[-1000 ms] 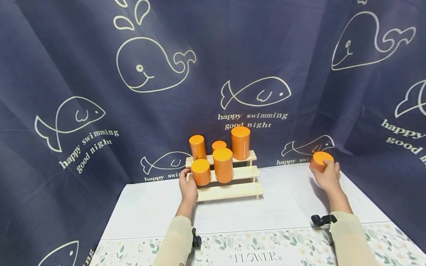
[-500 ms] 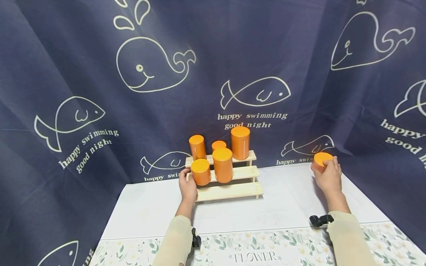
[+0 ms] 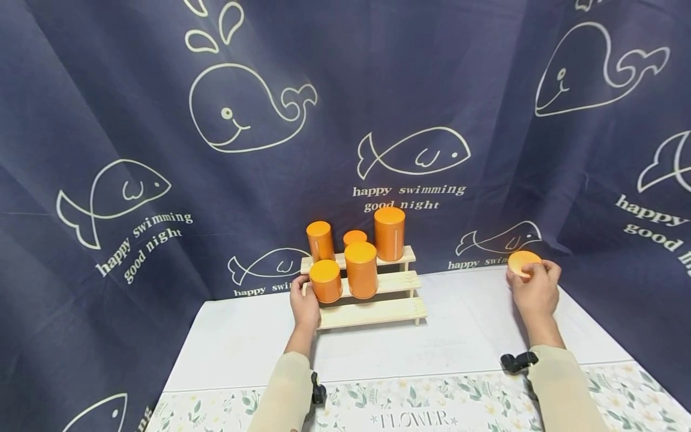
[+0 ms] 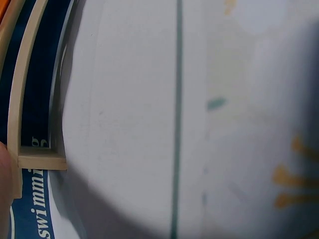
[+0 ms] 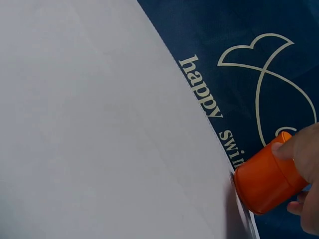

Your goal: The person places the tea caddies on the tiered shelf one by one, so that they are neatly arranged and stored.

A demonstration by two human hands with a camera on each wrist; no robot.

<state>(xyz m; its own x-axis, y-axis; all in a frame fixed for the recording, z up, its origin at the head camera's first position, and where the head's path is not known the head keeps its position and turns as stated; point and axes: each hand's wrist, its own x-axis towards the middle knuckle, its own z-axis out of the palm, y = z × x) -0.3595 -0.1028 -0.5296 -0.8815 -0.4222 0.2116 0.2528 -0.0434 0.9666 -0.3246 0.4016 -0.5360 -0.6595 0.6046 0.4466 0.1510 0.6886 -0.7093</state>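
Observation:
My right hand (image 3: 537,291) holds a short orange canister (image 5: 266,177) with a matching lid at the back right of the white table, its base right at the cloth's far edge in the right wrist view. The thumb lies on its upper part. At the left end of a three-step wooden rack (image 3: 372,312), my left hand (image 3: 306,306) is beside a short orange canister (image 3: 326,285) on the middle step. I cannot tell whether it grips that canister or the rack. Only a sliver of the left hand (image 4: 4,184) shows in the left wrist view.
A taller orange canister (image 3: 362,273) stands on the rack's middle step. Behind it on the top step are a slim one (image 3: 321,243), a small one (image 3: 354,238) and a large one (image 3: 390,234). A dark blue whale-print curtain (image 3: 345,90) hangs behind the table (image 3: 459,336).
The canister in my right hand is slightly lower and shows less of its side. The right hand has shifted a little to the right around it. The left hand stays in place.

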